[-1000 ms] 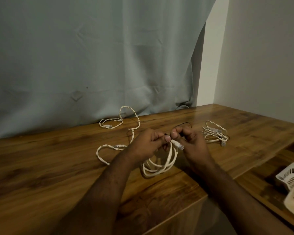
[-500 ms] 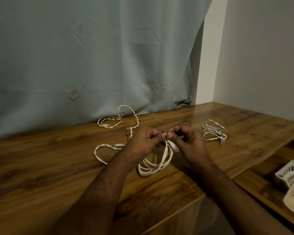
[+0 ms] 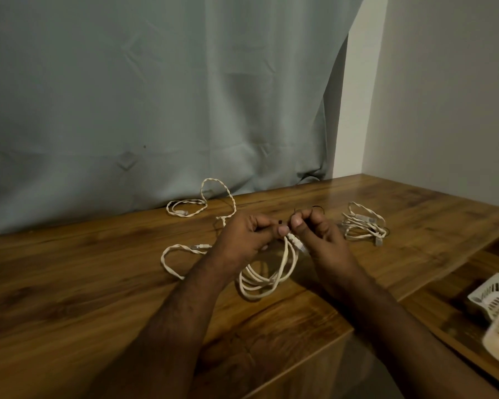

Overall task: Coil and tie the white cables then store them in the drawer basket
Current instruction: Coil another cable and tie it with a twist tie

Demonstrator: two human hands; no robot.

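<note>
Both hands were pinching the coil (image 3: 267, 272) near the desk's (image 3: 69, 283) front edge, left hand (image 3: 247, 240) clamping the loops, right hand (image 3: 314, 230) working a thin dark tie (image 3: 317, 208), so I'd say cinch it tight before letting go

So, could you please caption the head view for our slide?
Both hands, left hand and right hand, tie a thin black tie round a coiled white cable.

Glossy wood table (image 3: 98, 283), cloth curtain (image 3: 156, 96) (matt)
</note>
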